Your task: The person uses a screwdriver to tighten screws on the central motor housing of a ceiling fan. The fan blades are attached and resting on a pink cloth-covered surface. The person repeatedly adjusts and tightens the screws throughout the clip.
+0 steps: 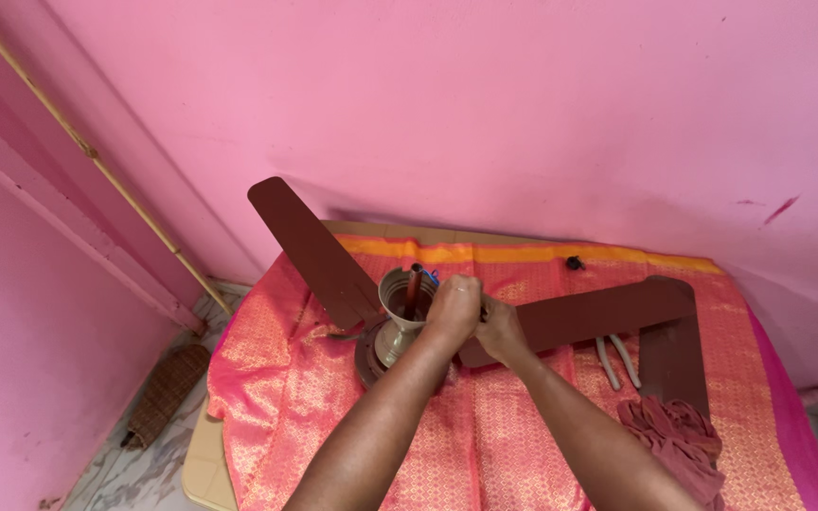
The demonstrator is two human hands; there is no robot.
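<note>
The ceiling fan (400, 322) lies on a desk (203, 468) covered with a pink and orange patterned cloth (485, 445), its beige cup-shaped canopy (400, 295) and brown rod (413, 284) pointing up just left of the hands. The left hand (453, 308) is curled closed at the canopy's rim, beside the motor hub; what its fingers pinch is hidden. The right hand (501, 326) presses against it from the right, clenched at the root of a brown blade (608, 312), and whether it grasps anything cannot be told. Another blade (310, 248) reaches away to the upper left. A third blade (674, 355) lies loose farther right, with two pale curved brackets (615, 360) beside it and a crumpled brownish rag (679, 435) below it. A small black part (575, 262) sits beyond the hands.
</note>
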